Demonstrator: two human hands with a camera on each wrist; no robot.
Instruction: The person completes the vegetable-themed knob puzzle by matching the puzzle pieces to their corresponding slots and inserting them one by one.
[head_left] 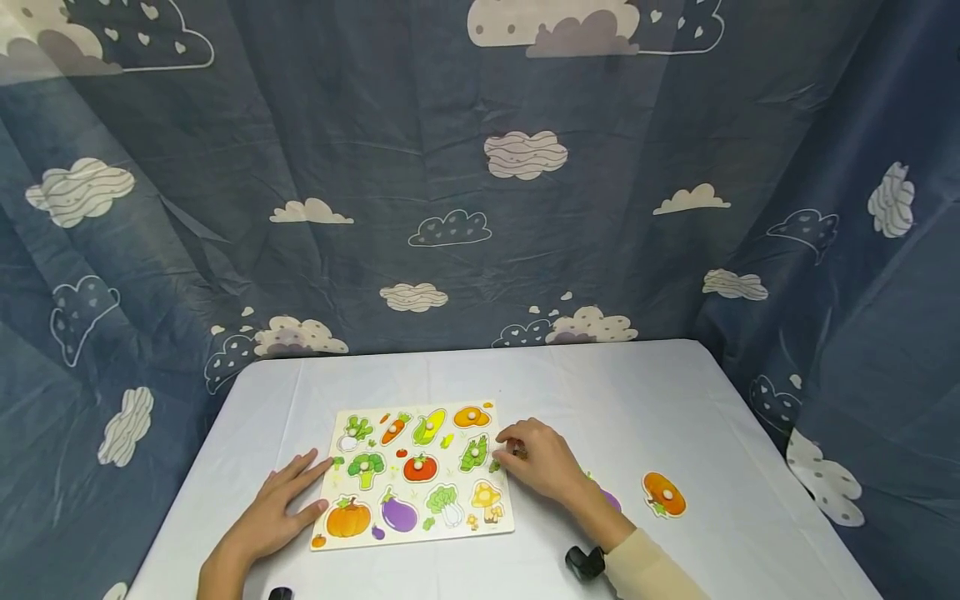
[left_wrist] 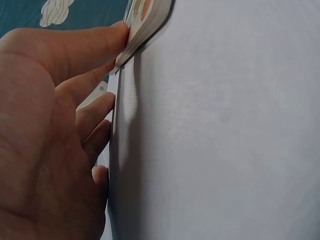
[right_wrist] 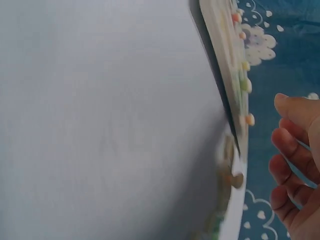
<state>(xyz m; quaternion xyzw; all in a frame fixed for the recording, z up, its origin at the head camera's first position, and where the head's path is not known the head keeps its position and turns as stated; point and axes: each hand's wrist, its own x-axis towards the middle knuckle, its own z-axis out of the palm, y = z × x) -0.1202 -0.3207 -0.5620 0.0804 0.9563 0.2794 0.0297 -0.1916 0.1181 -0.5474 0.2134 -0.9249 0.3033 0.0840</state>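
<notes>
A white vegetable puzzle board lies on the table, with knobbed picture pieces such as a tomato, a purple eggplant and a pumpkin. My left hand rests at the board's left side, fingers fairly straight, thumb on its edge in the left wrist view. Over the right edge hovers my right hand, its fingers loosely bent; the right wrist view shows nothing between thumb and fingertips. Beside the board there, a knobbed piece appears nearly edge-on and blurred.
An orange knobbed piece with green leaves lies right of my right forearm. A purple piece is partly hidden behind that forearm. White cloth covers the table; a dark blue cloud-print curtain hangs behind and at both sides.
</notes>
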